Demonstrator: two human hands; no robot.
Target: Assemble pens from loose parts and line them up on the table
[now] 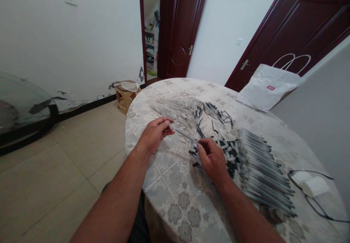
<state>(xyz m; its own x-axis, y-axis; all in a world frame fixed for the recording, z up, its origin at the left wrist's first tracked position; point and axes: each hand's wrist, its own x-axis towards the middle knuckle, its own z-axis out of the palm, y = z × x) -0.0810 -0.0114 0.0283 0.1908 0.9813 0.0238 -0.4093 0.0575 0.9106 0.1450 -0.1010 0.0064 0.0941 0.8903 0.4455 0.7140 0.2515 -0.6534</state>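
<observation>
Between my two hands runs a slim grey pen [186,135], slanting down to the right. The fingertips of my left hand [157,131] pinch its pale left end. My right hand [213,157] closes on its other end; I cannot tell whether it is one part or two joined. Beyond my left hand lies a loose heap of whitish translucent pen barrels [177,110]. Thin dark refills [214,111] are scattered to its right. Small black and white pen caps [232,153] are piled beside my right hand. Further right lies a stacked row of grey pens with dark tips [266,173].
A patterned cloth covers the round table [183,199]. Eyeglasses [308,195] and a folded white tissue [314,184] lie at its right. A white paper bag [269,86] stands at the back right. A small wooden stool [125,95] is beyond the table's left edge.
</observation>
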